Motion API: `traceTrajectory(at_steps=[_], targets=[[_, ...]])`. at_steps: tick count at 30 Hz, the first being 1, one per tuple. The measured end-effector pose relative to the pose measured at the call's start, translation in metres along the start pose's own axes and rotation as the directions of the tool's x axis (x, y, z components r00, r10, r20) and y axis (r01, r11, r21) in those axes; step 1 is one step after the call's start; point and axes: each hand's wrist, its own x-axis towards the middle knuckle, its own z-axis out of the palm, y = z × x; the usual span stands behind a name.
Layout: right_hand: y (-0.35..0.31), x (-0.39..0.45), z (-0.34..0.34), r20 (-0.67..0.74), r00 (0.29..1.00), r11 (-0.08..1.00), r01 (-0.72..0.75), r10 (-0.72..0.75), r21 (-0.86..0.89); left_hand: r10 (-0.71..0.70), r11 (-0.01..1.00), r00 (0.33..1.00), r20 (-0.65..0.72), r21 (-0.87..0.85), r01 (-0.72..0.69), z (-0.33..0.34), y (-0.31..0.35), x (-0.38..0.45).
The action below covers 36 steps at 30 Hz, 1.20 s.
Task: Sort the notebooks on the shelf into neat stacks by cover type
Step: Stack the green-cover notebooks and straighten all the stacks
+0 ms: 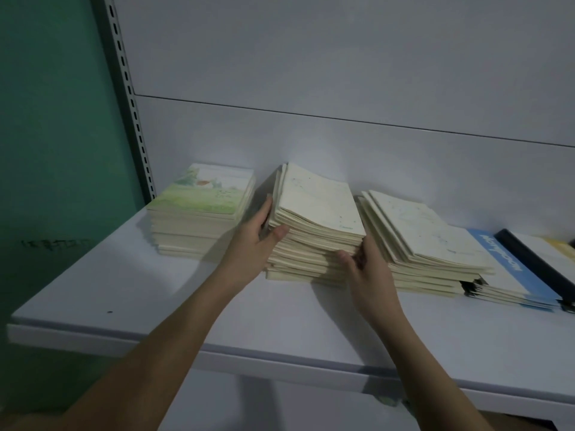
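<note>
Head view, looking down on a white shelf [130,275] backed by a pale panel [342,73], with a slotted upright [130,98] and a green wall [53,119] at the left.

Four stacks of notebooks in a row along the back edge, plus other items at the far right edge:
- green-cover stack [199,213] nearest the left back corner, top cover painted with a meadow scene, edges fairly square.
- middle cream stack [314,225] just beside it, tallest of the row, top few copies skewed and fanned.
- right cream stack [426,241] close beside that, upper copies slid out of line toward the right.
- low blue-and-white stack [510,272] touching it, partly tucked beneath its overhang.
- one dark binder spine [538,265] lying across the blue pile, and a yellow cover [560,247] behind it, cut off by the frame.

Two bare hands, both on the middle cream stack:
- left hand [258,234] against its left side, fingers wrapped round the far-left edge, thumb pressed on the front face about halfway up: a half-closed grip on the upper notebooks.
- right hand [367,265] at its front right corner, thumb on the front face, fingers curled into the gap between the middle and right cream stacks, gripping the pile.

Both forearms reaching in over the front edge of the shelf.
</note>
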Motion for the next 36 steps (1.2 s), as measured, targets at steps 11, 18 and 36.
traceTrajectory(at_steps=[11,18,36], targets=[[0.0,0.006,0.002,-0.017,0.987,0.966,-0.151,0.158,0.208,0.02,0.998,0.999,0.043,0.052,-0.022,0.0,0.013,-0.006],[-0.011,0.012,0.001,-0.02,0.974,0.956,-0.216,0.225,0.197,0.037,0.985,0.998,0.046,0.165,-0.044,0.003,0.006,0.0],[0.009,-0.006,0.008,0.035,0.998,0.995,-0.049,0.047,0.081,-0.007,1.0,0.993,0.117,0.023,0.005,-0.001,-0.021,-0.017]])
